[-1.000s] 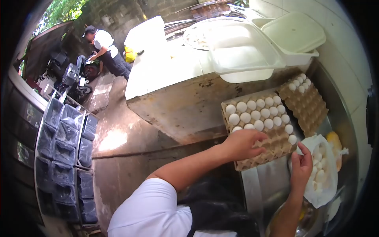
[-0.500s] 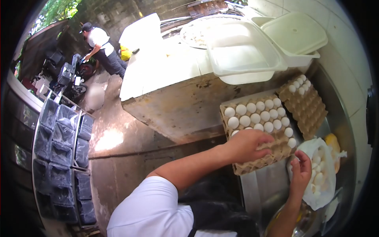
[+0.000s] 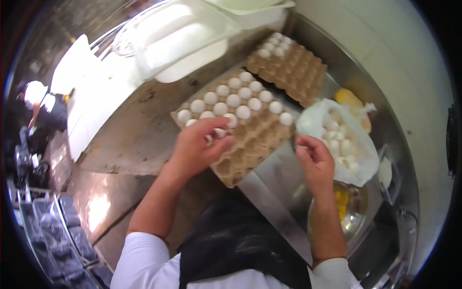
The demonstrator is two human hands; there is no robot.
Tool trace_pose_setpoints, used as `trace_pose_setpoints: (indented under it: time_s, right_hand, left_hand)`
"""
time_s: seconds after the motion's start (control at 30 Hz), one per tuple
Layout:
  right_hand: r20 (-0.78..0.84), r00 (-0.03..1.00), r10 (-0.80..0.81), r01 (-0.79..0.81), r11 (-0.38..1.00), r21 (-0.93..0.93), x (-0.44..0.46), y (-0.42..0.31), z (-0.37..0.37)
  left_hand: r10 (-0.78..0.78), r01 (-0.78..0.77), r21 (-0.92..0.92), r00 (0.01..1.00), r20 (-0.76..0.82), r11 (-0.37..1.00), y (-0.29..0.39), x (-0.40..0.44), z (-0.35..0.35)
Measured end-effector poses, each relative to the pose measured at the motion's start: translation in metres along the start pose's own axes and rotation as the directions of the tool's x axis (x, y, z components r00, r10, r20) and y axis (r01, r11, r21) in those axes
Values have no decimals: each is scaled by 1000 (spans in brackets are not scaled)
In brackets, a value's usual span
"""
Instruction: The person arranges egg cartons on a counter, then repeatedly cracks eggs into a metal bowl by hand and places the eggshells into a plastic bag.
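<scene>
Countertop of shiny metal spreads before the person, with a translucent plastic tub beyond it. At the countertop's left edge rests a cardboard egg tray, far rows filled, the nearer cups bare. Just past it lies a second tray, occupied only at its far end. A white plastic bag sits right of the first tray; a metal bowl with yellow contents is nearer the person. The left hand is over the first tray, thumb and fingers parted. The right hand is between tray and bag, fingers loosely bent; whether it holds anything cannot be told. White eggs fill the tray rows and the bag; some show between the left hand's fingers and thumb, though whether one is gripped is unclear.
</scene>
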State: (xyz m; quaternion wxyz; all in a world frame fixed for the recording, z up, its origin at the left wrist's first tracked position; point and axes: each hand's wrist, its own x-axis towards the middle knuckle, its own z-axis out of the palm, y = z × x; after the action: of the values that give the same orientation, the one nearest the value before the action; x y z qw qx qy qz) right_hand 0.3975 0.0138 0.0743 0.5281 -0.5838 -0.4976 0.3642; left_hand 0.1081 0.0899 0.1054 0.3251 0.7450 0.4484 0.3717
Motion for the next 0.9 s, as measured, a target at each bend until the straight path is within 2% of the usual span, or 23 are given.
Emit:
trace_pose_setpoints:
  time_s: [0.17, 0.37, 0.4, 0.47, 0.5, 0.63, 0.67, 0.7, 0.8, 0.9]
  right_hand:
    - [5, 998, 62, -62, 998, -16, -9, 0, -9]
    - [26, 999, 44, -42, 996, -77, -12, -5, 0]
    - [51, 999, 6, -3, 998, -56, -6, -10, 10]
    - [107, 993, 45, -28, 987, -158, -2, -14, 15]
    - [113, 994, 3, 16, 985, -170, 3, -5, 18]
    - [187, 980, -67, 85, 992, -90, 12, -10, 38]
    - [184, 983, -19, 32, 997, -70, 10, -17, 42]
    - [178, 983, 34, -24, 998, -57, 10, -19, 47]
    - [212, 977, -31, 58, 990, -125, 12, -16, 64]
    - [240, 970, -22, 64, 984, -167, 5, -28, 72]
  left_hand:
    - [-60, 60, 6, 998, 21, 998, -4, 1, 1]
    - [0, -1, 29, 1000, 30, 1000, 1, -1, 3]
    - [12, -11, 59, 1000, -8, 998, -1, -1, -2]
    - [68, -68, 20, 997, 21, 997, -7, -4, 6]
    - [68, -69, 37, 997, 22, 997, -6, -7, 6]
    - [64, -71, 152, 997, 52, 986, -1, -17, 0]
    - [88, -97, 166, 994, 62, 981, 0, -20, -2]
    - [75, -80, 192, 997, 32, 978, -1, -23, -5]
    - [37, -49, 179, 997, 69, 983, -7, -32, -13]
    - [-17, -1, 209, 996, 86, 978, -15, -41, -20]
